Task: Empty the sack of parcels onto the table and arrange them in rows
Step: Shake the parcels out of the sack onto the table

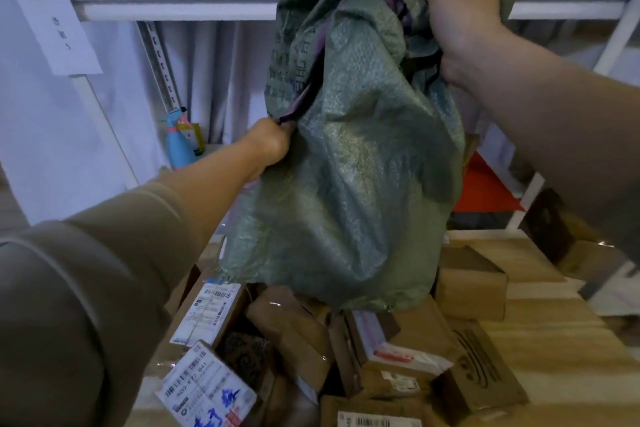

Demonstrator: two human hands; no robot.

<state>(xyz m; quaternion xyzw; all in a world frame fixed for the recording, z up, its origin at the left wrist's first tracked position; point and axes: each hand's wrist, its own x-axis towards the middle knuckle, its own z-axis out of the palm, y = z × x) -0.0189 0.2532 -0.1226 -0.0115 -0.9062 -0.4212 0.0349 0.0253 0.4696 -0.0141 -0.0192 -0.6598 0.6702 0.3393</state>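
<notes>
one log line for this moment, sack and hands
phase: emptying | sack: lifted over table | left hand: grips sack edge | right hand: grips sack top | parcels: piled, not in rows

Wooden table (561,340) under heaped parcels (363,350)

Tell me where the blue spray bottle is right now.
The blue spray bottle stands left of centre in the head view, on the lower shelf behind the left hand, just left of the green sack.
</notes>
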